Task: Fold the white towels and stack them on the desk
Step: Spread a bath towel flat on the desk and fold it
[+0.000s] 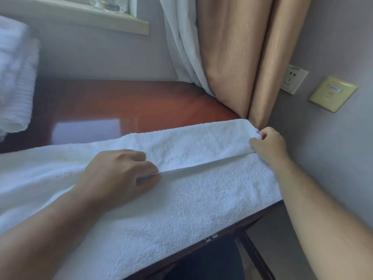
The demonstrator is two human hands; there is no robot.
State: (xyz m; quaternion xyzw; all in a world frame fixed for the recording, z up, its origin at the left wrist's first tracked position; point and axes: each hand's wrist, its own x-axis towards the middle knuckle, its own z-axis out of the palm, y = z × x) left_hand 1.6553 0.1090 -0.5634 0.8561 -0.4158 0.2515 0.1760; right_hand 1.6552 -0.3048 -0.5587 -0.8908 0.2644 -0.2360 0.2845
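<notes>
Lying spread across the near part of the reddish wooden surface (125, 102), one white towel (181, 203), with its far long edge doubled over toward the middle and its near edge draping over the front lip. Pinching that folded hem along the seam, the left hand (119, 174), fingers (149, 170) closed on the thin edge. Gripping the far right corner of the fold, the right hand (268, 144), fingers curled shut around bunched terry.

Looking soft, limp and light, probably thick enough to hold a crease once pressed flat; likely sagging wherever left unsupported, so taking it at corners and along the hem seems wisest, both ends lifted together. Not slippery, not fragile.

Resting at the far left, blurred, a heap of other white towels (14, 77), folded or not being hard to tell. Hanging down onto the right rear corner, tan curtains (238, 63) beside a sheer white one (181, 47), touching or nearly touching the towel's corner and possibly crowding the right hand. Sitting close on the right wall, a socket (293, 78) and a switch plate (333, 93).
</notes>
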